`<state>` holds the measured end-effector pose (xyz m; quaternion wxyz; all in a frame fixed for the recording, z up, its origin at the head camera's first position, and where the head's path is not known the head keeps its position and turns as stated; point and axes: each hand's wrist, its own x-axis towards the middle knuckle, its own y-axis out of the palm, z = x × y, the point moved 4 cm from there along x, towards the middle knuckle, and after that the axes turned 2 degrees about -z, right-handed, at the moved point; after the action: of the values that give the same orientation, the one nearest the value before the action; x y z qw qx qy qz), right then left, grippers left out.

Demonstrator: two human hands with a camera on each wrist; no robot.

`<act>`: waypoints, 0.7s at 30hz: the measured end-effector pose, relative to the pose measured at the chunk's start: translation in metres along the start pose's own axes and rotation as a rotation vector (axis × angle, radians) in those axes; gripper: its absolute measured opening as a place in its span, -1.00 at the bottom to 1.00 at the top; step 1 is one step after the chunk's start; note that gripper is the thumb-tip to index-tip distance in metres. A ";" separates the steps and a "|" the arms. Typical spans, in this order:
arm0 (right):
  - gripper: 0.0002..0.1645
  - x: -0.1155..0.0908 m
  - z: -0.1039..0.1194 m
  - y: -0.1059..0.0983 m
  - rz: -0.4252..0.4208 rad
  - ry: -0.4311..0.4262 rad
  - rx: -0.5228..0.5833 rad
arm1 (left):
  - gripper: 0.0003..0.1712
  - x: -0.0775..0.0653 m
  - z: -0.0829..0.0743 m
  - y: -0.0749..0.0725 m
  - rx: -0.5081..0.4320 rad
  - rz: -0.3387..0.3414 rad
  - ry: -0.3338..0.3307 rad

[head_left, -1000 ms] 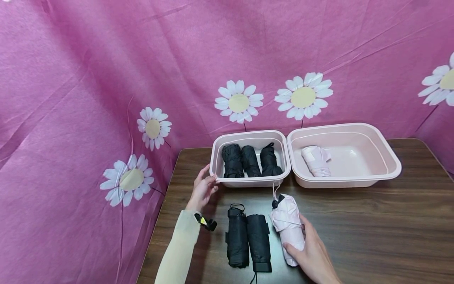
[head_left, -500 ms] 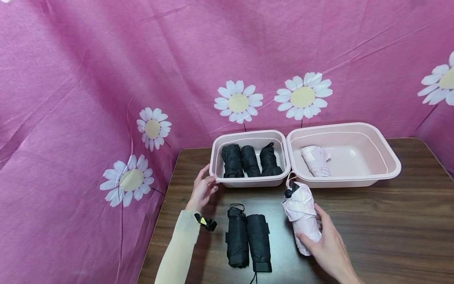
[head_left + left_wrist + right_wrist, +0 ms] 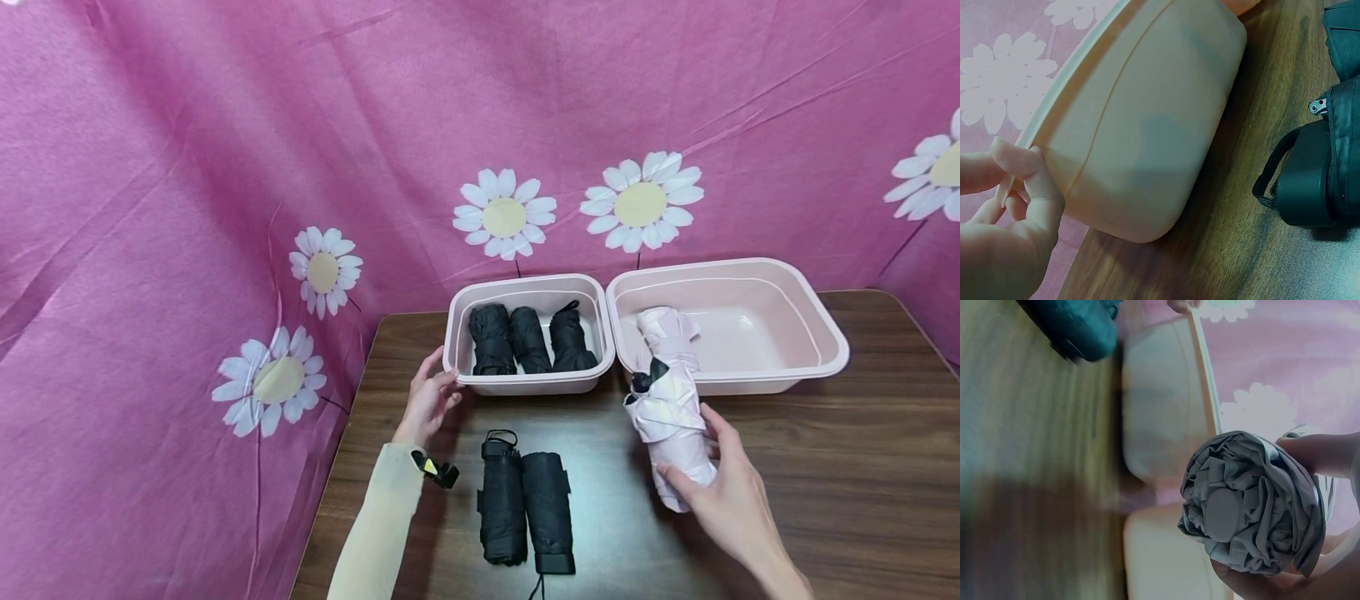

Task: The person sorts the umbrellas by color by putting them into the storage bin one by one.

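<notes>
My right hand (image 3: 731,492) grips a folded pale pink umbrella (image 3: 678,442), its black-tipped end toward the front rim of the right pink bin (image 3: 780,379). In the right wrist view the umbrella's gathered end (image 3: 1250,506) faces the camera, with fingers and thumb around it. Inside that bin lies another pale pink umbrella (image 3: 670,333), partly hidden by the held one. My left hand (image 3: 1016,212) pinches the rim of the left pink bin (image 3: 528,383) at its front left corner. Three black folded umbrellas (image 3: 528,340) lie in the left bin.
Two more black folded umbrellas, one with a wrist loop (image 3: 502,500) and one beside it (image 3: 549,512), lie on the wooden table (image 3: 847,483) in front of the left bin. The bins stand side by side against a pink daisy-print cloth (image 3: 420,167).
My right hand has carried the pale pink umbrella rightward and away from me, from beside the black umbrellas to the right bin's front rim. The left hand stays on its bin.
</notes>
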<state>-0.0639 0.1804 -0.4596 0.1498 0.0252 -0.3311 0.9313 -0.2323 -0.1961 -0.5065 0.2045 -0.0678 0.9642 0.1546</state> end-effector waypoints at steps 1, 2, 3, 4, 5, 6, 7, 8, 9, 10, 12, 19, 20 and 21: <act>0.14 0.002 0.000 -0.003 -0.003 0.008 -0.001 | -0.31 0.000 0.000 0.000 -0.005 0.000 -0.003; 0.14 0.004 0.000 -0.006 -0.008 0.016 0.001 | -0.30 0.000 0.000 0.000 -0.005 0.003 -0.003; 0.14 0.007 0.000 -0.009 -0.013 0.026 -0.001 | -0.30 0.000 0.000 0.000 -0.005 0.004 -0.003; 0.15 0.009 0.000 -0.012 -0.020 0.034 -0.002 | -0.30 0.000 0.000 0.000 -0.003 0.005 -0.004; 0.15 0.011 0.000 -0.015 -0.028 0.038 -0.001 | -0.30 0.000 -0.001 0.000 -0.001 0.005 -0.003; 0.15 0.013 0.000 -0.018 -0.036 0.045 0.002 | -0.30 0.000 0.000 0.000 -0.001 0.003 -0.005; 0.14 0.015 0.000 -0.021 -0.045 0.051 0.005 | -0.30 0.000 0.000 0.000 -0.002 0.003 -0.007; 0.14 0.018 0.000 -0.024 -0.057 0.054 0.009 | -0.31 0.000 0.000 0.000 0.001 0.002 -0.006; 0.14 0.020 0.000 -0.027 -0.067 0.058 0.007 | -0.31 0.000 -0.001 0.000 0.001 0.001 -0.007; 0.14 0.022 -0.001 -0.029 -0.076 0.062 0.011 | -0.31 0.000 -0.001 0.000 0.004 0.002 -0.004; 0.14 0.027 -0.001 -0.034 -0.090 0.069 0.014 | -0.31 0.000 0.000 0.000 0.003 0.003 -0.003; 0.14 0.045 -0.006 -0.050 -0.135 0.122 0.040 | -0.32 0.001 0.001 -0.001 -0.002 -0.002 -0.005; 0.13 0.047 -0.007 -0.051 -0.143 0.132 0.044 | -0.32 0.001 0.001 -0.001 -0.003 -0.003 -0.006; 0.13 0.050 -0.007 -0.053 -0.151 0.142 0.047 | -0.33 0.001 0.001 -0.001 -0.004 -0.004 -0.007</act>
<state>-0.0956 0.2371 -0.4258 0.2418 -0.0126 -0.2950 0.9243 -0.2330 -0.1967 -0.5078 0.2081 -0.0696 0.9630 0.1561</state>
